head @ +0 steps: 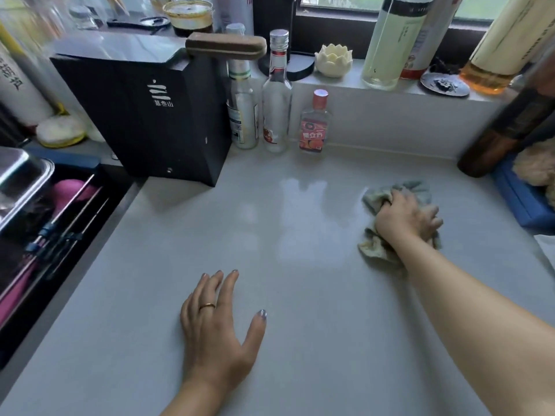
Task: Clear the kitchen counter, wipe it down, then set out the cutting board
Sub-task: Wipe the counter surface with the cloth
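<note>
Grey-green cloth (pixel 399 217), soft and limp, bunches under the gripping right hand (pixel 407 216); left hand (pixel 217 325) lies spread flat on the table (pixel 315 340).

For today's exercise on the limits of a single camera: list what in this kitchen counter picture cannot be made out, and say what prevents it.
Head view only:
- Cloth: its middle is hidden under the right hand, so that hand's grip is partly unseen.
- Cutting board: not identifiable anywhere in view.
- Tall bottles on the sill: tops cut off by the upper edge.
- Blue tray: cut off by the right edge.
- Items at the top left: blurred.
- Counter beneath the left hand: covered.
</note>
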The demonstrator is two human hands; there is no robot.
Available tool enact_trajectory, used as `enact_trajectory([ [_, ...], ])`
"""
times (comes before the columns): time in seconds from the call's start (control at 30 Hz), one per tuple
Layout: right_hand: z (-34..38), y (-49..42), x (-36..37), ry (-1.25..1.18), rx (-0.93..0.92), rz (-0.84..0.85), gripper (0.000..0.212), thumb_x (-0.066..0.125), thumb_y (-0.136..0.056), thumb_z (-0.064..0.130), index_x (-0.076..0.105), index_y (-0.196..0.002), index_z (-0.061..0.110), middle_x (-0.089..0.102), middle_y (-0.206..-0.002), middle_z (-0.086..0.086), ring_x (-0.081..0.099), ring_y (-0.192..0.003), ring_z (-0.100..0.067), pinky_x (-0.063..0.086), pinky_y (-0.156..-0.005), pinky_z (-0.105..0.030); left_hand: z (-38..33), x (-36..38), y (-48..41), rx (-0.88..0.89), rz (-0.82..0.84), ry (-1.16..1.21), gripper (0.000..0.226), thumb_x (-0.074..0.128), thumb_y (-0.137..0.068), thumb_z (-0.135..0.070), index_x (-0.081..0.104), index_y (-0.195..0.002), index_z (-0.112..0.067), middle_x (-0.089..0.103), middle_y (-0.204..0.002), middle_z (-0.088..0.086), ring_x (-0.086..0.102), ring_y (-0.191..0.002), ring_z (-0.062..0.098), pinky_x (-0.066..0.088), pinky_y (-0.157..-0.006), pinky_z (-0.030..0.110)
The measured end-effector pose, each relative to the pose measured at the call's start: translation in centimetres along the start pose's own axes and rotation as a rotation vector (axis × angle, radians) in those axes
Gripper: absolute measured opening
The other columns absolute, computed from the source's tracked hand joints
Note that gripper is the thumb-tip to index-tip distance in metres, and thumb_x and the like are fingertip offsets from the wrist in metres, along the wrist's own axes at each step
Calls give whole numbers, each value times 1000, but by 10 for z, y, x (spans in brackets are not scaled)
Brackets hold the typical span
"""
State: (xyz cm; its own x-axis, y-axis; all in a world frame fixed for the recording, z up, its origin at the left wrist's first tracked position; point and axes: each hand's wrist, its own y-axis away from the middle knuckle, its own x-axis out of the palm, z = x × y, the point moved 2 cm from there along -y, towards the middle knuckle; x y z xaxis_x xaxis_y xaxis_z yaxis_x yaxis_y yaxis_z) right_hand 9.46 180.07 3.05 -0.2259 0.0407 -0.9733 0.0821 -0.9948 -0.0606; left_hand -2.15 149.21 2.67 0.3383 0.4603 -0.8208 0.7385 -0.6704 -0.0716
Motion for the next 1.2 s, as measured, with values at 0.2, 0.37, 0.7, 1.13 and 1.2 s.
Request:
enact_trajectory([
  [0.2, 135, 34, 25, -47, -362, 109, 43, 37, -87, 21, 43, -129, 29, 38, -145, 3, 34, -116, -34, 27, -92, -40, 1, 0, -2, 48, 7, -33, 71, 42, -64, -50, 54, -121, -10, 56, -126, 18, 45, -124, 39, 34, -96, 50],
  [0.37, 169, 93, 28, -59, -596, 180, 49, 44, -80, 16, 43, -128, 26, 39, -144, 1, 34, -116, -32, 27, -89, -39, -1, -2, -3, 64, -18, -39, 71, 42, -63, -49, 56, -119, -6, 58, -122, 21, 48, -120, 42, 37, -94, 56],
  [0.7, 27, 194, -27, -333, -274, 142, 51, 30, -79, 31, 53, -125, 34, 49, -139, 17, 47, -112, -25, 30, -87, -30, 1, -12, -3, 155, -45, 155, 67, 39, -62, -43, 61, -111, -4, 66, -112, 21, 51, -116, 45, 39, -90, 59],
  [1.13, -238, 252, -100, -97, 459, -78, 38, 45, -93, 14, 53, -128, 24, 47, -143, 2, 39, -117, -37, 30, -98, -41, -36, 2, 63, 512, 219, 136, 58, 41, -59, -45, 47, -114, -28, 71, -105, 7, 42, -112, 17, -2, -107, 21],
  [1.2, -260, 247, -101, -71, 441, -69, 37, 43, -94, 18, 51, -129, 27, 46, -143, 5, 38, -116, -34, 30, -97, -40, -47, 4, 77, 487, 222, 127, 59, 40, -57, -46, 46, -113, -29, 72, -104, 7, 52, -112, 21, 8, -103, 26],
])
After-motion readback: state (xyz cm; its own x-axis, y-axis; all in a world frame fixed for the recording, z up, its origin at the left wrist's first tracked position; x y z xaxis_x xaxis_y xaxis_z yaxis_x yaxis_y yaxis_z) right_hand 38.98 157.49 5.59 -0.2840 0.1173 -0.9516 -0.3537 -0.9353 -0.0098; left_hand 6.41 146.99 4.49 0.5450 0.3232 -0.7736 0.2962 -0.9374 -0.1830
